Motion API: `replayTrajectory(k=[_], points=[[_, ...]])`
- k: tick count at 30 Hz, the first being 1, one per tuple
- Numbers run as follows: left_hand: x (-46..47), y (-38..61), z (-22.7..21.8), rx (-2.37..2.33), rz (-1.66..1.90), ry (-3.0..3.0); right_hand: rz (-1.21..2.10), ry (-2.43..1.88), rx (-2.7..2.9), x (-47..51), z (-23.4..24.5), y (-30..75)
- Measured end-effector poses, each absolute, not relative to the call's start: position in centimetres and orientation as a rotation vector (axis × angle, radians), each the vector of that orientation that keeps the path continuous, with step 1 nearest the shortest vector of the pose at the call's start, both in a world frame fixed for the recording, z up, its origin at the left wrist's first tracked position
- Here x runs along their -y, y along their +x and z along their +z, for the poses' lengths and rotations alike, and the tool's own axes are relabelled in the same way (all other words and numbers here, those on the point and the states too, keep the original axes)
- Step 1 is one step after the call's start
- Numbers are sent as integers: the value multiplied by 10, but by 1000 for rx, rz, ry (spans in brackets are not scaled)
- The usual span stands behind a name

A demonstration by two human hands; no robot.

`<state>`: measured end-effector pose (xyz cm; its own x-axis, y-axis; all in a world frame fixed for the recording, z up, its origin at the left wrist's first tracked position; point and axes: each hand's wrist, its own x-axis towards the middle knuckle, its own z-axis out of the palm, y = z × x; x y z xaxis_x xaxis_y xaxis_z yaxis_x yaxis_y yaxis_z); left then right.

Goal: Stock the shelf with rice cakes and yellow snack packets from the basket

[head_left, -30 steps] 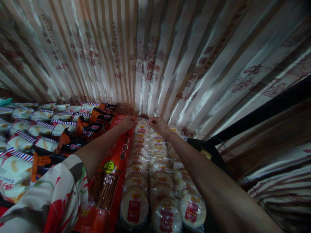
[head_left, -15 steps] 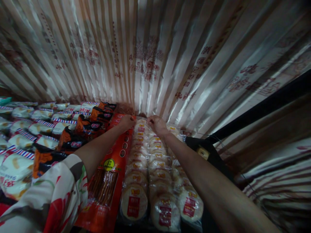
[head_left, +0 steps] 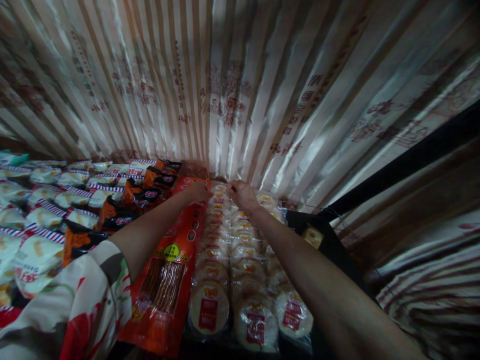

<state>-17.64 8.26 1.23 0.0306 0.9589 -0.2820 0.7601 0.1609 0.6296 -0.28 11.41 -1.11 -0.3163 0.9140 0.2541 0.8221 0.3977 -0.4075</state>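
Observation:
My left hand (head_left: 201, 192) reaches to the far end of the rows, its fingers pinched together beside the rearmost clear packet of round flat cake (head_left: 220, 190) in the left row. On the other side of that packet, my right hand (head_left: 243, 194) is closed, fingers curled. What either hand grips is too small and dark to make out. Three rows of such overlapping packets run towards me, the front one (head_left: 208, 308) showing a red and yellow label. Under my left forearm lies a long red-orange bag of brown sticks (head_left: 165, 285), seen through its window.
To the left stand several white snack bags (head_left: 43, 255) with striped tops and a row of black-and-orange bags (head_left: 116, 215). A pleated printed curtain (head_left: 232, 125) hangs right behind the goods. At right are a dark bar (head_left: 405, 162) and a small yellowish piece (head_left: 313, 237).
My left hand has shifted slightly right and nearer, towards the rear packet. The right hand stays almost in place. The goods at left sit slightly further right in view.

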Motion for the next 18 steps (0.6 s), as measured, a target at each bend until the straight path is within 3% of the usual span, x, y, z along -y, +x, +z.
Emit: replayTrajectory(k=[8,18], points=[[-77,-178,12,-1585,456,1639,331,-1491,2179,-116,-14,-2],[-79,-174,3,-1765,504,1805,310,-1354,2144,-118,-19,3]])
